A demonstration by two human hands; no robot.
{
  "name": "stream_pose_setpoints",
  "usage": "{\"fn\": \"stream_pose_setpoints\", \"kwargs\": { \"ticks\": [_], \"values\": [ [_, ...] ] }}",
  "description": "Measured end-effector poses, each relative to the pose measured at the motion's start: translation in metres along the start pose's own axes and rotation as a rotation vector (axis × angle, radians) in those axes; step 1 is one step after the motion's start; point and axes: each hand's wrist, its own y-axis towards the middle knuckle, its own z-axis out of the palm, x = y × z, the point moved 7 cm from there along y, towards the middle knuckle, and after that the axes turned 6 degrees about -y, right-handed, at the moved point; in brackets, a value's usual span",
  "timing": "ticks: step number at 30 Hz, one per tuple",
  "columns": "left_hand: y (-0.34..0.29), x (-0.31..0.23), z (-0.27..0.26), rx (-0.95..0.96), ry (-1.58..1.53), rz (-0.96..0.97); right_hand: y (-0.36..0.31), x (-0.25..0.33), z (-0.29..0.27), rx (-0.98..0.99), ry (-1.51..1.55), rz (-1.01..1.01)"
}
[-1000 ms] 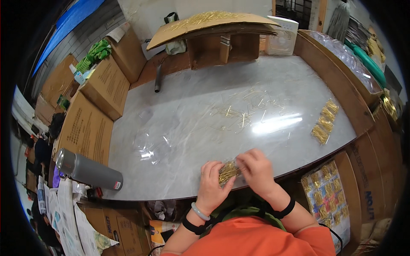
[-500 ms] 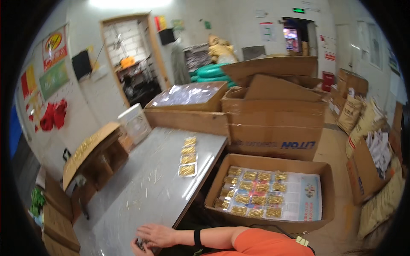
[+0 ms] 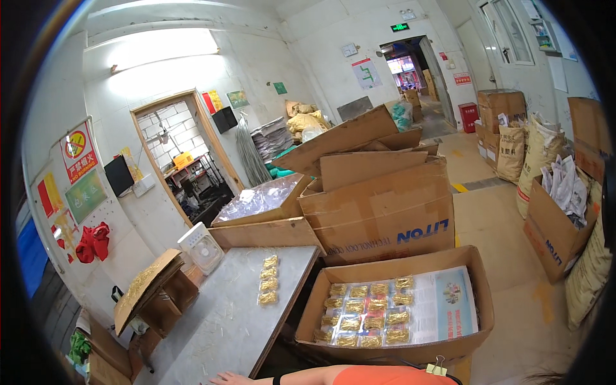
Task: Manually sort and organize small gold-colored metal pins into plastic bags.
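At the bottom edge, my right hand (image 3: 230,378) shows only in part, low over the near end of the grey table (image 3: 224,308). Its fingers are stretched out, and I see nothing in them; the underside is cut off. A black band circles the wrist below an orange sleeve (image 3: 385,375). My left hand is out of the picture. Farther up the table a row of small clear packs of thin gold-coloured pieces (image 3: 268,284) lies near the right edge. Loose thin pieces are scattered over the tabletop. On the right, an open carton (image 3: 478,292) holds several rows of similar packs on printed paper.
A tilted cardboard box (image 3: 151,289) topped with gold pieces stands left of the table, beside a white fan (image 3: 202,247). Large cartons (image 3: 385,208) block the far end. Sacks (image 3: 542,151) and a paper-filled box (image 3: 545,237) line the right side.
The view has tipped upward and turned, so the table and cartons sit differently. My right hand has dropped to the lower edge; my left hand, previously beneath it, has gone out of sight.
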Motion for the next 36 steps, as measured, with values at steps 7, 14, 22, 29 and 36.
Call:
{"fn": "stream_pose_setpoints", "kwargs": {
  "ticks": [7,14,22,29,36],
  "values": [
    [0.002,0.054,-0.011,-0.064,-0.071,0.06,0.003,-0.009,0.043,0.16,0.061,0.301],
    [-0.026,-0.027,0.006,0.009,-0.213,0.052,0.002,-0.035,-0.048,0.045,0.001,0.335],
    [-0.037,-0.071,0.016,0.107,0.264,0.103,-0.025,-0.074,-0.054,0.045,0.276,0.443],
    [-0.036,-0.095,0.037,0.255,0.485,0.179,-0.016,-0.063,-0.075,0.045,0.059,0.334],
    [-0.03,-0.097,0.035,0.259,0.4,0.133,-0.007,-0.074,-0.071,0.07,0.454,0.547]
  ]
}}
